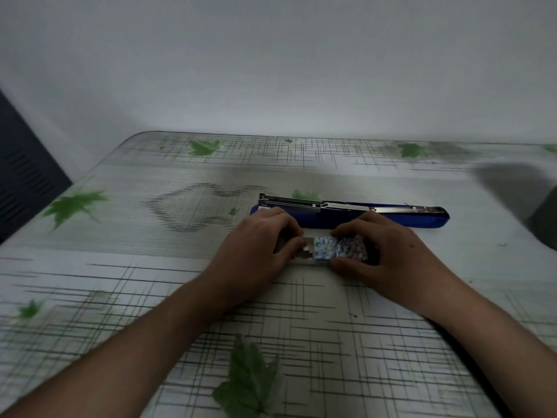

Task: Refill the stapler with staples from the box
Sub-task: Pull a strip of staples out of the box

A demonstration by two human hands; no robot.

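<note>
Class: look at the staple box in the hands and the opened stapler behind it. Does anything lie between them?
Nothing visible does. The staple box, held by the left hand and right hand, sits just in front of the stapler, with only a narrow strip of table between.

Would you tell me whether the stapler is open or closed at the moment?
Open: the stapler lies swung out flat, with its metal staple channel exposed on top.

We're over a table (391,342), its pale top crossed with dark grid lines and printed with green maple leaves (250,378). Behind the table's far edge we see a plain grey-white wall (271,70). Off its left side stands a dark slatted panel (24,164); at its right edge, a blurred dark shape (545,218).
</note>
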